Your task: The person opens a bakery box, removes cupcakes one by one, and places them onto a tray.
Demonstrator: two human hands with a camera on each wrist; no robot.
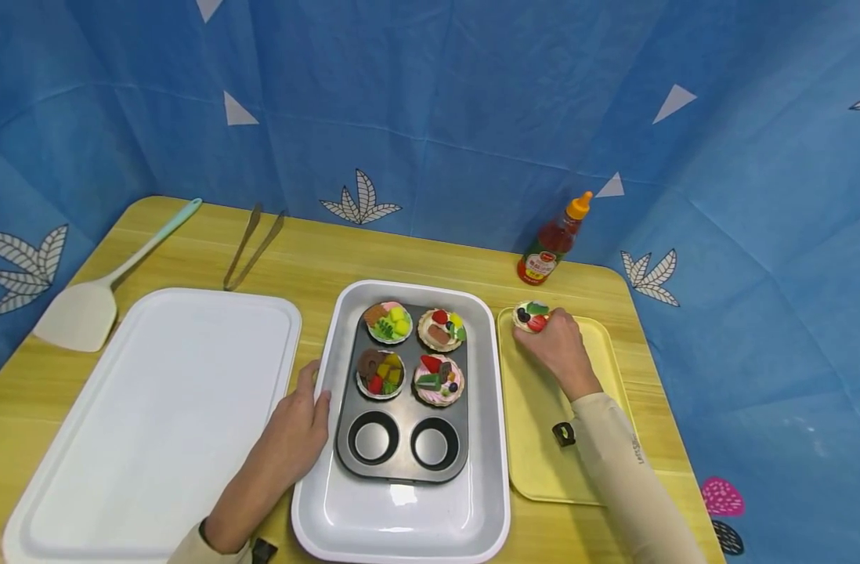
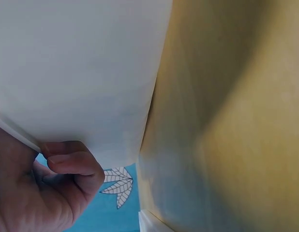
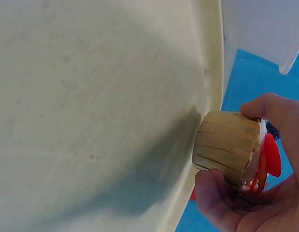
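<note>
Sitting btwn R fingers (image 3: pixel 213 197): one fruit-topped cupcake (image 3: pixel 224 144)

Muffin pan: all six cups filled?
No, the two near cups of the muffin pan are empty, while cupcakes sit at the other four.

The head camera looks forward and down from above the table (image 1: pixel 402 251), far enough back to take in the cloth (image 1: pixel 472 94) across the top. The left wrist camera looks closely along the bin (image 1: pixel 402 521), the left hand (image 1: pixel 296 427) at lower left; the head view shares both. The right wrist camera sits close over the tray (image 1: pixel 536 446), sharing the cake (image 1: pixel 532 316), at lower right, with the head view.
</note>
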